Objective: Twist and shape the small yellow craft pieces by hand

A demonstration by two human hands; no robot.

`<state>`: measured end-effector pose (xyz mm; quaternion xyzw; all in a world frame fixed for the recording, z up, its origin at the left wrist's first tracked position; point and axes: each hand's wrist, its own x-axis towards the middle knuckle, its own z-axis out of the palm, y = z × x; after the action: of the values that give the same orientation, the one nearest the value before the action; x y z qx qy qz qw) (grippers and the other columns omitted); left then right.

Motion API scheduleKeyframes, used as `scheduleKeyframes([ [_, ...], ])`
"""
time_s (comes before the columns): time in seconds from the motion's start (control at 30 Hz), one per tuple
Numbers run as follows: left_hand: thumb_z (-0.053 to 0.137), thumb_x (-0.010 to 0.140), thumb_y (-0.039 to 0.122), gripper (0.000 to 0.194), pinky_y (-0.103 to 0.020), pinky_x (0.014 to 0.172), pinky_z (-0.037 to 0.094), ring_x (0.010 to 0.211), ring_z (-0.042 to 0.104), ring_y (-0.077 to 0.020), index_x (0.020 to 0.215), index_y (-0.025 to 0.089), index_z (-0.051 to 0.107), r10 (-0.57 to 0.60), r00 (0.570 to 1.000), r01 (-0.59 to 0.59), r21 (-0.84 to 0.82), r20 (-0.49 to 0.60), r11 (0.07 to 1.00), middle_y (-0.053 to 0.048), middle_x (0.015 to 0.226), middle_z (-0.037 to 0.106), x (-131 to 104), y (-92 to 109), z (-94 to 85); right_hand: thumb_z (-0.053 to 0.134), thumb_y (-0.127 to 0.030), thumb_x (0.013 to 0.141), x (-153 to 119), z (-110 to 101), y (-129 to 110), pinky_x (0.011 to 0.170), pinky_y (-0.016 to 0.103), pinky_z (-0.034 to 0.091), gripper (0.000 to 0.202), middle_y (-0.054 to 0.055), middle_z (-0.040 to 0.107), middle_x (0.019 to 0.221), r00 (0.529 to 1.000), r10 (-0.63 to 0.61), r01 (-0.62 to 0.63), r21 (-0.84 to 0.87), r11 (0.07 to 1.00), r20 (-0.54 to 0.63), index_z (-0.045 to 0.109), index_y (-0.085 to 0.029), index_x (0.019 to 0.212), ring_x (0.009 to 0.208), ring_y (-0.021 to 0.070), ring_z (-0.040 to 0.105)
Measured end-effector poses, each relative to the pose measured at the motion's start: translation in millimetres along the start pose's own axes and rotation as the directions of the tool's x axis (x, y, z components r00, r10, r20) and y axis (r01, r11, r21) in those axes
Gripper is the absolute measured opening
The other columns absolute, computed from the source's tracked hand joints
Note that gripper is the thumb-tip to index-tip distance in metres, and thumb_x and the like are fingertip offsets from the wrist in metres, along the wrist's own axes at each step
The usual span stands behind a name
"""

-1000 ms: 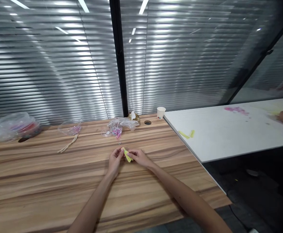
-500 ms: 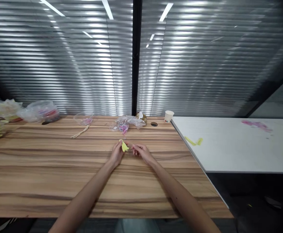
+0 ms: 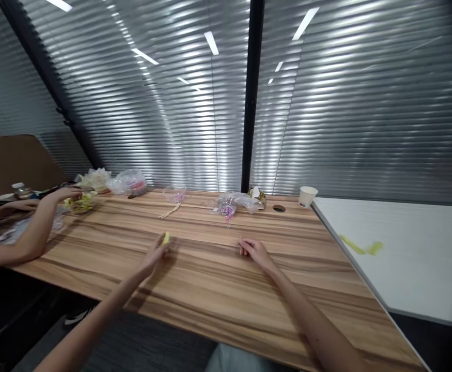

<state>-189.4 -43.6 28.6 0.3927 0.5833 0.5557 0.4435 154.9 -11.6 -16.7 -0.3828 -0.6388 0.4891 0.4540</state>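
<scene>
- My left hand [image 3: 155,254] is pinching a small yellow piece [image 3: 166,238] at the fingertips, held just above the wooden surface [image 3: 210,289] and out to the left of centre.
- My right hand [image 3: 253,250] rests on the surface well apart from the left; its fingers are curled, and I cannot tell whether they grasp anything.
- I judge the step as carrying the yellow piece leftward; the next move calls for keeping that light pinch firm.
- Further back lie a clear bag of pink bits [image 3: 229,205], a pale stick [image 3: 170,210] and a paper cup [image 3: 307,196].
- A co-worker's hand [image 3: 65,194] reaches a bowl [image 3: 80,202] at far left.
- A white table [image 3: 411,258] adjoins on the right; slatted blinds [image 3: 345,103] fill the wall.
</scene>
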Motion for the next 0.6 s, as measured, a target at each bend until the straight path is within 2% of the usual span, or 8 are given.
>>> scheduleKeyframes([
  [0.07,0.069,0.064,0.028,0.049,-0.018,0.048,0.042,0.060,0.056,-0.0117,0.109,0.018,0.052,0.072,0.996,-0.058,0.237,-0.054,0.970,-0.004,0.087,0.062,8.5,-0.3,-49.6,0.049,-0.051,0.079,-0.1,0.4,2.0,0.054,0.025,0.035,0.040,0.002,0.052,0.059,1.000,-0.013,0.013,-0.039,0.999,0.023,0.060,-0.013,0.074,0.056,0.0136,0.047],
  [0.13,0.059,0.072,0.028,0.045,-0.021,0.052,0.043,0.061,0.057,-0.0145,0.113,0.013,0.050,0.128,0.989,-0.078,0.470,-0.074,0.879,-0.006,0.078,0.063,20.2,2.6,-90.8,0.048,-0.049,0.081,0.1,0.5,4.2,0.055,0.025,0.035,0.039,0.003,0.053,0.059,0.999,-0.027,0.030,-0.079,0.996,0.040,0.060,-0.013,0.072,0.057,0.0142,0.048],
  [0.17,0.053,0.075,0.026,0.040,-0.022,0.054,0.044,0.061,0.058,-0.0154,0.112,0.011,0.050,0.159,0.983,-0.070,0.609,-0.094,0.790,-0.006,0.074,0.064,26.4,5.9,-107.5,0.048,-0.048,0.081,0.2,0.4,5.3,0.056,0.026,0.035,0.038,0.003,0.053,0.060,0.999,-0.033,0.037,-0.094,0.995,0.042,0.060,-0.013,0.071,0.057,0.0144,0.048],
  [0.27,0.049,0.074,0.021,0.033,-0.029,0.062,0.045,0.069,0.059,-0.0214,0.104,0.008,0.054,0.230,0.959,-0.034,0.736,-0.167,0.676,-0.008,0.070,0.062,43.3,20.5,-141.9,0.047,-0.046,0.082,0.2,0.1,7.1,0.056,0.026,0.035,0.037,0.004,0.053,0.060,0.998,-0.044,0.049,-0.124,0.991,0.042,0.060,-0.013,0.072,0.058,0.0146,0.048],
  [0.33,0.050,0.072,0.021,0.029,-0.034,0.074,0.044,0.086,0.057,-0.0267,0.098,0.009,0.056,0.314,0.930,-0.038,0.800,-0.191,0.599,-0.011,0.080,0.062,51.2,28.7,-154.7,0.046,-0.044,0.083,-0.2,0.1,6.8,0.057,0.025,0.036,0.036,0.004,0.053,0.061,0.997,-0.055,0.062,-0.142,0.988,0.052,0.060,-0.013,0.072,0.059,0.0147,0.049],
  [0.4,0.052,0.070,0.023,0.028,-0.037,0.084,0.041,0.099,0.052,-0.0304,0.093,0.009,0.056,0.384,0.909,-0.071,0.847,-0.162,0.527,-0.015,0.092,0.060,55.7,30.7,-161.8,0.046,-0.043,0.083,-0.6,0.3,5.8,0.057,0.025,0.036,0.035,0.004,0.054,0.061,0.996,-0.071,0.079,-0.165,0.983,0.056,0.060,-0.013,0.071,0.059,0.0147,0.049],
  [0.53,0.048,0.068,0.023,0.025,-0.041,0.090,0.038,0.100,0.051,-0.0311,0.089,0.009,0.054,0.460,0.887,-0.170,0.893,-0.047,0.418,-0.017,0.097,0.059,55.6,17.2,-164.3,0.044,-0.041,0.084,-0.2,1.2,4.6,0.058,0.024,0.036,0.036,0.003,0.054,0.060,0.994,-0.095,0.103,-0.204,0.974,0.045,0.059,-0.013,0.067,0.059,0.0141,0.049],
  [0.6,0.043,0.070,0.022,0.025,-0.043,0.093,0.036,0.103,0.049,-0.0307,0.089,0.010,0.053,0.512,0.859,-0.222,0.909,0.011,0.353,-0.018,0.102,0.057,52.5,8.4,-162.5,0.044,-0.041,0.084,0.7,1.6,4.2,0.058,0.024,0.036,0.036,0.003,0.055,0.060,0.994,-0.096,0.104,-0.207,0.973,0.048,0.059,-0.013,0.067,0.059,0.0136,0.050],
])
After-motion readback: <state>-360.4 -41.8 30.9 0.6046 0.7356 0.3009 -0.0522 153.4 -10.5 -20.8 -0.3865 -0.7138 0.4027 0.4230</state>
